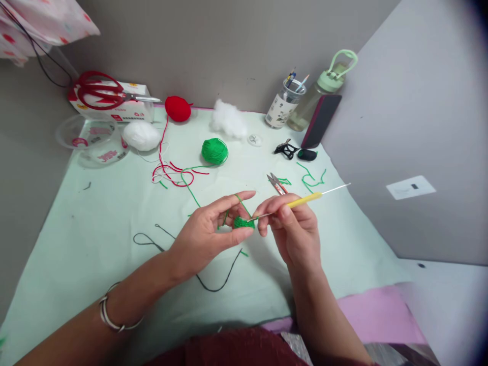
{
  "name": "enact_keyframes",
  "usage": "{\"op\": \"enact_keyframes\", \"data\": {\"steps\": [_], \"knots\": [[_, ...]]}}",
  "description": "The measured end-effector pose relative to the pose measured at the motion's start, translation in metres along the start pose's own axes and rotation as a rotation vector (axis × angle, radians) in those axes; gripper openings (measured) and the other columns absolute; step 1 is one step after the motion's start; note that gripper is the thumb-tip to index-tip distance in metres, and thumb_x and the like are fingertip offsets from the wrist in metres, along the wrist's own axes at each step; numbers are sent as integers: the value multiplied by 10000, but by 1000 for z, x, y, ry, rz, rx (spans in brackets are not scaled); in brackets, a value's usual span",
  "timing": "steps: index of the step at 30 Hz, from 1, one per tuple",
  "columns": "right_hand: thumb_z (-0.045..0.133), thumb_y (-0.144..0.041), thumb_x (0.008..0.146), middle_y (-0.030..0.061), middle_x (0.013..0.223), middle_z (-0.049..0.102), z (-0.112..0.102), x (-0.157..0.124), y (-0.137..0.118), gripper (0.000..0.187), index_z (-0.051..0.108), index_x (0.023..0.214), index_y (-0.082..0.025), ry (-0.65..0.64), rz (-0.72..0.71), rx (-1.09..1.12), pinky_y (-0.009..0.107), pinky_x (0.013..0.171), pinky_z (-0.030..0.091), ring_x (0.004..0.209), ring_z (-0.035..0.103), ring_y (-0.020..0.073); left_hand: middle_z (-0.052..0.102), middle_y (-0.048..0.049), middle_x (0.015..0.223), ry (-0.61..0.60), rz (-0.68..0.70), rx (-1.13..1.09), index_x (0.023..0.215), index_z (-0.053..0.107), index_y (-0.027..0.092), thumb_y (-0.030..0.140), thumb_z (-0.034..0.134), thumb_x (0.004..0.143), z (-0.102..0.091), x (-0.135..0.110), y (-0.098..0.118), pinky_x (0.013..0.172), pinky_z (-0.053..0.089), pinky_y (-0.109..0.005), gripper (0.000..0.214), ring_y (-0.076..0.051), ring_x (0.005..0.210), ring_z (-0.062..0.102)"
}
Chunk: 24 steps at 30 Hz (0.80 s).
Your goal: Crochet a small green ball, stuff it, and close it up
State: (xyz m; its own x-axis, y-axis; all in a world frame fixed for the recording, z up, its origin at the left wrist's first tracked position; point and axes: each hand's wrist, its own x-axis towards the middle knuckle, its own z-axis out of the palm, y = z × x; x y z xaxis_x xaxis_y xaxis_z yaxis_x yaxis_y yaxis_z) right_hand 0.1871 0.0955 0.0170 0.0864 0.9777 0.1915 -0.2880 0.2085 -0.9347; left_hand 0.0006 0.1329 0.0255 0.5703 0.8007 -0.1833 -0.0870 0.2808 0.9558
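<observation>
My left hand (pixel 213 226) pinches a small piece of green crochet (pixel 243 222) between thumb and fingers. A strand of green yarn runs over its raised index finger and down to the piece. Between the thumb and fingers of my right hand (pixel 295 223) is a crochet hook (pixel 305 200) with a yellow handle. Its thin metal tip reaches the top edge of the green crochet; whether it sits inside a stitch is too small to tell. Beyond my hands lies the green yarn ball (pixel 215 151), its strand trailing toward my left hand.
Small thread snips (pixel 276 184) lie just beyond my right hand. Farther back are a red yarn ball (pixel 178 109), white yarn (pixel 142 135), fluffy stuffing (pixel 229 119), large red scissors (pixel 101 91) on a box, a pencil jar (pixel 281 112), a bottle (pixel 307 104) and a phone (pixel 321 122). A dark cord (pixel 213 290) lies beneath my hands.
</observation>
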Motion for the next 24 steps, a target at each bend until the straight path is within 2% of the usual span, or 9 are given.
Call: {"op": "enact_keyframes", "data": {"steps": [7, 12, 18, 22, 24], "knots": [[594, -262, 1031, 45, 952, 772, -9, -6, -6, 177, 764, 1003, -225, -99, -126, -220, 310, 648, 621, 720, 726, 149, 633, -11, 990, -17, 0, 44, 1425, 644, 259, 290, 793, 863, -2, 1, -2, 838, 512, -300, 582, -157, 915, 580], [540, -163, 1038, 47, 923, 753, -12, -8, -17, 207, 737, 1042, -226, -222, -224, -467, 326, 729, 617, 861, 736, 183, 626, -12, 985, -13, 4, 95, 1434, 627, 224, 244, 763, 865, -1, 1, -3, 853, 514, -301, 585, -148, 911, 562], [516, -116, 1036, 44, 902, 731, -16, -7, -22, 205, 696, 1049, -213, -316, -272, -594, 343, 823, 608, 931, 728, 184, 631, -12, 970, 16, 3, 164, 1395, 658, 206, 217, 753, 840, 2, 1, -4, 910, 496, -326, 563, -150, 908, 570], [536, -115, 1025, 76, 974, 755, -11, -10, -16, 168, 674, 1080, -196, -353, -469, -878, 291, 738, 608, 906, 736, 173, 658, -9, 935, 77, 8, 155, 1413, 645, 188, 221, 759, 831, 1, 5, -6, 880, 488, -327, 594, -144, 852, 576], [551, -110, 1015, 88, 1031, 774, -7, -13, -13, 191, 677, 1121, -207, -314, -609, -1065, 261, 674, 599, 890, 741, 167, 664, -7, 920, 112, 12, 106, 1422, 636, 187, 259, 790, 827, 2, 5, -6, 849, 493, -318, 619, -145, 840, 584]]}}
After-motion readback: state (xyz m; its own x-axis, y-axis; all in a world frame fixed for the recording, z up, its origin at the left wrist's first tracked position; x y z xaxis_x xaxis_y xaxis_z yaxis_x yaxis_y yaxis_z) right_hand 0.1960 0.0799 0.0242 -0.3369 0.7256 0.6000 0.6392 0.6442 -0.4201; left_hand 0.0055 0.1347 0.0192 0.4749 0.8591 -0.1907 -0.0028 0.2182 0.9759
